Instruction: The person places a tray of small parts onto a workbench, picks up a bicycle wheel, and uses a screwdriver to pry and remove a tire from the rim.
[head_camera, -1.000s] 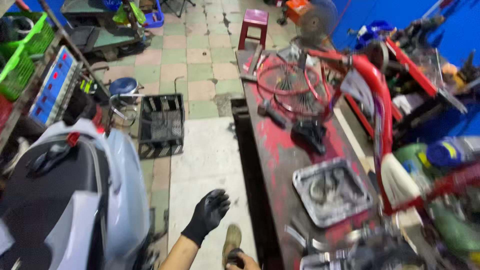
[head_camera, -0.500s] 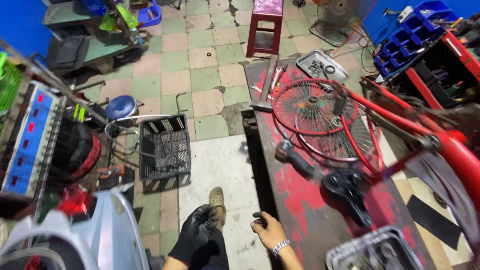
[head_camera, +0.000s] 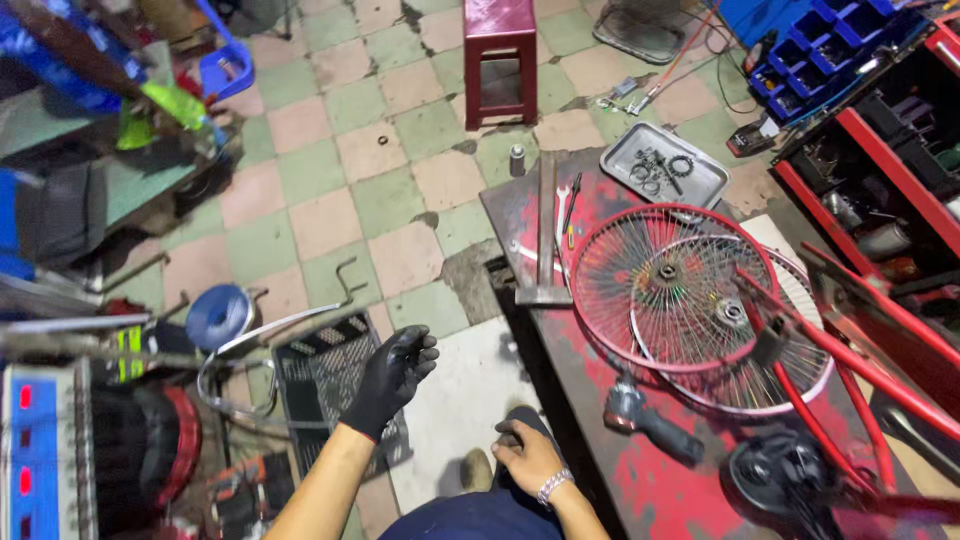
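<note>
The floor (head_camera: 330, 180) was made of green and pink tiles, and it was dirty and crowded with workshop things. A red worktop (head_camera: 660, 490) with worn, scratched paint stood on the person's right. The left hand (head_camera: 392, 375) wore a black glove. It hung in the air with its fingers spread and a little curled, and it held nothing. Right under it on the floor lay a black plastic crate (head_camera: 325, 380), the thing nearest to that hand. The crate looked light and stiff, with a grid of holes, so the rim or the holes would likely be good places to hold it. A bent metal bar (head_camera: 270, 330) lay just beside the crate, next to a blue round can (head_camera: 218, 316). The right hand (head_camera: 528, 460) was bare and wore a bracelet. It was low by the person's knee, close to the worktop edge, fingers bent loosely, and it seemed to hold nothing. On the worktop lay a red spoked wheel (head_camera: 668, 285) on top of a white spoked wheel (head_camera: 760, 350). The thin spokes would probably bend, so the rims looked like the safer place to grip. A power tool (head_camera: 650, 425) lay near the wheels, and it looked heavy and hard. A metal tray (head_camera: 664, 166) with small parts sat at the far end. A red stool (head_camera: 500, 55) stood well apart on the floor.
</note>
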